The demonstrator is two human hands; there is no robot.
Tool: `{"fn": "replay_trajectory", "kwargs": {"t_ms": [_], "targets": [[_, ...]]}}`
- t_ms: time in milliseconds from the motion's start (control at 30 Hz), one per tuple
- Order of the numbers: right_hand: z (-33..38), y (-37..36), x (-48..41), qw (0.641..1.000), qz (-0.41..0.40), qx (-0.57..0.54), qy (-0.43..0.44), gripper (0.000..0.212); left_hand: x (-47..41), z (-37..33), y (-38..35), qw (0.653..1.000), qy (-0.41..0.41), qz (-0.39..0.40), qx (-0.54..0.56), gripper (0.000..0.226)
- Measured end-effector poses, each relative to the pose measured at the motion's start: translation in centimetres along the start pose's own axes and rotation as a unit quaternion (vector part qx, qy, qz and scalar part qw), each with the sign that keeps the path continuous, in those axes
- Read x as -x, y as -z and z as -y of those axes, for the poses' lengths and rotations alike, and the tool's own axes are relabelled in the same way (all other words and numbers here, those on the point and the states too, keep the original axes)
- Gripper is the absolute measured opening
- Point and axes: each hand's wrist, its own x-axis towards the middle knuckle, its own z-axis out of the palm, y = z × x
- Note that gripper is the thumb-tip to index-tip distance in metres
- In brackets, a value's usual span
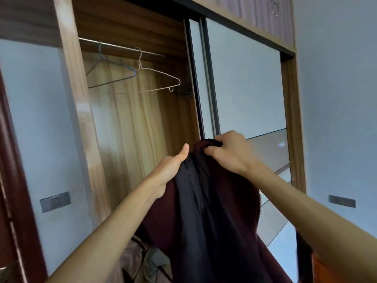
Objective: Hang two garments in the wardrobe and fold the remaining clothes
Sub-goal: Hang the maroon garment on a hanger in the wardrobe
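I hold up a dark maroon garment (214, 211) with a black lining in front of the open wardrobe (130, 111). My right hand (228, 152) is shut on its top edge near the collar. My left hand (171, 168) grips the cloth just to the left, thumb raised. Inside the wardrobe a metal rail (114, 45) carries two bare wire hangers: a grey hanger (114, 72) on the left and a white hanger (159, 76) to its right. Both hang well above my hands.
A sliding wardrobe door (244, 82) with a grey panel covers the right half. More clothes (146, 260) lie bunched low in the centre. Wall switch plates (55, 201) sit at left and at right (342, 201). A dark red door frame (12, 180) borders the left.
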Motion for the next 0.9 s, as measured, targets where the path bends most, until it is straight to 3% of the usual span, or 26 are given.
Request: {"fn": "replay_trajectory", "kwargs": {"t_ms": [67, 133, 200, 300, 400, 467, 567, 633, 733, 900], "targets": [[1.4, -2.9, -1.3, 0.998, -0.011, -0.032, 0.044, 0.029, -1.3, -0.6, 1.3, 0.999, 0.023, 0.009, 0.033, 0.088], [2.3, -5.0, -2.8, 0.994, -0.025, -0.048, 0.091, 0.029, -2.7, -1.1, 2.9, 0.995, 0.018, 0.031, 0.088, 0.093], [3.0, -6.5, -4.4, 0.99, -0.031, -0.046, 0.13, 0.028, -4.0, -1.7, 4.5, 0.995, 0.004, 0.036, 0.098, 0.082], [3.8, -7.5, -7.4, 0.984, -0.007, -0.051, 0.168, 0.029, -6.2, -2.6, 6.9, 0.995, 0.007, 0.02, 0.099, 0.046], [4.2, -8.2, -9.9, 0.976, 0.053, -0.054, 0.203, 0.029, -7.7, -2.8, 9.2, 0.993, 0.015, -0.015, 0.114, 0.036], [4.2, -8.6, -11.2, 0.969, 0.122, -0.092, 0.196, 0.033, -8.7, -2.9, 10.6, 0.992, 0.026, -0.048, 0.116, 0.029], [4.3, -9.3, -14.4, 0.956, 0.194, -0.146, 0.168, 0.069, -10.3, -3.0, 12.2, 0.983, 0.025, -0.135, 0.119, 0.038], [4.6, -10.4, -17.4, 0.952, 0.186, -0.192, 0.15, 0.084, -11.2, -3.4, 12.9, 0.973, 0.016, -0.195, 0.119, 0.047], [5.5, -12.7, -22.6, 0.945, 0.158, -0.256, 0.126, 0.081, -12.6, -3.8, 14.1, 0.96, 0.004, -0.261, 0.102, 0.05], [7.0, -15.6, -30.6, 0.925, 0.19, -0.327, 0.044, 0.105, -15.0, -4.0, 16.6, 0.947, 0.0, -0.31, 0.089, 0.035]]}}
